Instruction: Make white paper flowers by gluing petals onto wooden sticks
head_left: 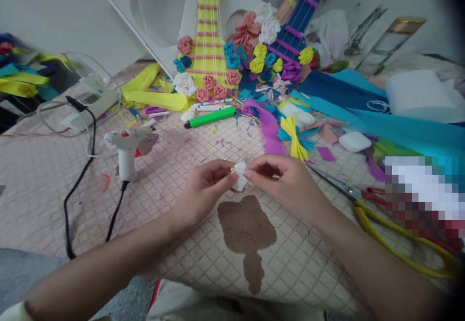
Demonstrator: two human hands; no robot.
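A small crumpled white paper piece (240,175) is held between my two hands above the middle of the table. My left hand (212,180) pinches its left side between thumb and fingers. On the right side, the thumb and fingers of my right hand (278,175) close on the same piece. Below them, a brown bare patch (247,226) shows in the quilted table cover. Beyond my hands lies a green marker (210,116), and a yellow pleated paper bow (294,138) is to their right.
A white glue gun (127,154) with a black cord stands left. Yellow-handled scissors (403,234) lie right. Paper scraps, a purple strip (269,125) and flower-decorated yellow (209,30) and blue (300,18) guitar shapes are at the back. A white roll (417,93) sits back right.
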